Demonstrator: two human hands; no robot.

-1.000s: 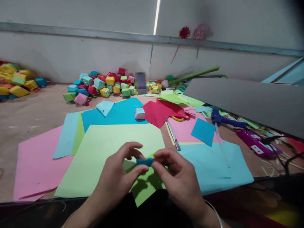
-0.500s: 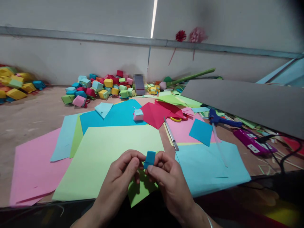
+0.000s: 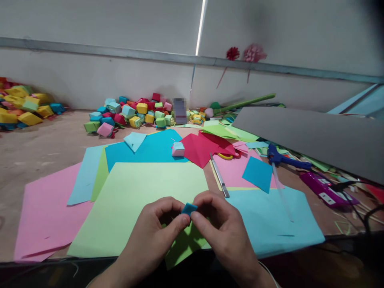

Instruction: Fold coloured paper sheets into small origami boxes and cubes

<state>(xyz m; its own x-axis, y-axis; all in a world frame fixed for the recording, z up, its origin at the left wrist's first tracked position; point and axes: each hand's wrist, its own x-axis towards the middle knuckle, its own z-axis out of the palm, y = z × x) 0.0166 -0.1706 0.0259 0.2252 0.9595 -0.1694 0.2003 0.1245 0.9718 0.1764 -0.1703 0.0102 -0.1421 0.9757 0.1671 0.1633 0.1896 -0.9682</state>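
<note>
Between my two hands is a small folded piece of blue paper [image 3: 189, 209], partly covered by my fingers. My left hand [image 3: 163, 226] pinches it from the left, thumb in front. From the right, my right hand [image 3: 220, 224] grips it the same way, the thumb tips close together. Below them a darker green sheet [image 3: 181, 246] hangs over the table's front edge. Behind my hands lies a large pale green sheet [image 3: 144, 188]. A small pink and pale blue paper box [image 3: 178, 149] sits farther back on blue paper [image 3: 159, 146].
A craft knife [image 3: 219, 176] lies right of the pale green sheet. Farther right are a blue glue gun [image 3: 285, 158], a purple power strip [image 3: 327, 191] and a square of blue paper [image 3: 257, 174]. Folded paper boxes [image 3: 132, 112] are heaped by the wall. A grey board [image 3: 312, 134] juts in at right.
The blue piece stood upright and now is tilted flatter, with both thumbs brought together at its near side. The whole view has shifted slightly.
</note>
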